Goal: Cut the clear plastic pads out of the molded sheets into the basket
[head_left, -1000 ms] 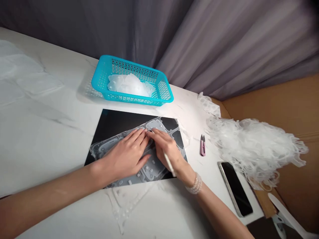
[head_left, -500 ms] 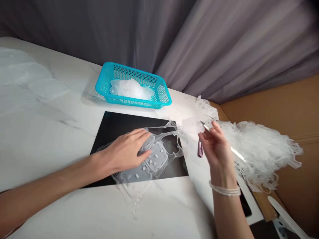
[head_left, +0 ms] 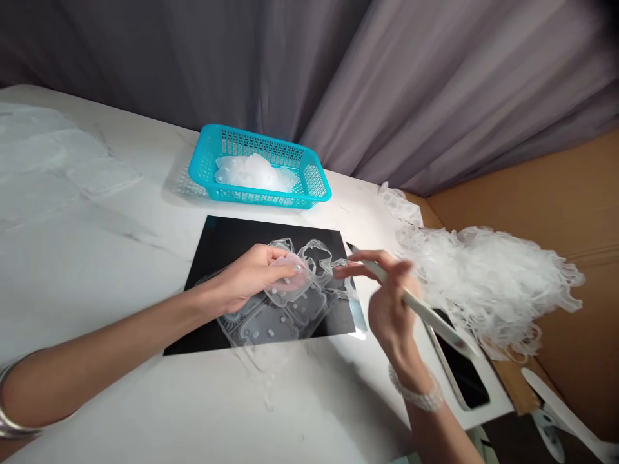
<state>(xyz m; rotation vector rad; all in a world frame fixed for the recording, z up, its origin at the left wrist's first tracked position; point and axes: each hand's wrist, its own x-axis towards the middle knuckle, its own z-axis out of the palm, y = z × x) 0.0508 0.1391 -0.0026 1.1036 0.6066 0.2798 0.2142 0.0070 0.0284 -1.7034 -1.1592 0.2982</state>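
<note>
On the black board (head_left: 222,251) at the middle of the white table (head_left: 159,399), a clear plastic sheet (head_left: 271,325) lies partly under the left hand (head_left: 254,274), its near corner running past the board's edge onto the tabletop. The left fingers are pinched narrow on a rounded flap (head_left: 293,283) of clear plastic, the thumb lying across its top; the flap stands above the rest of the sheet. Just right of that grip, thin looping strands (head_left: 316,254) spread toward the board's right edge.

The right hand (head_left: 394,309) holds a white pen-shaped tool (head_left: 438,320), its dark tip pointing up and left. Two of its fingers stretch leftward above the strands' outer end; whether they touch it, I cannot tell. Behind the board sits a blue basket (head_left: 268,196) with whitish pieces (head_left: 256,173) inside. Beyond the right hand are a phone (head_left: 467,380) and a heap of pale strips (head_left: 488,283).
</note>
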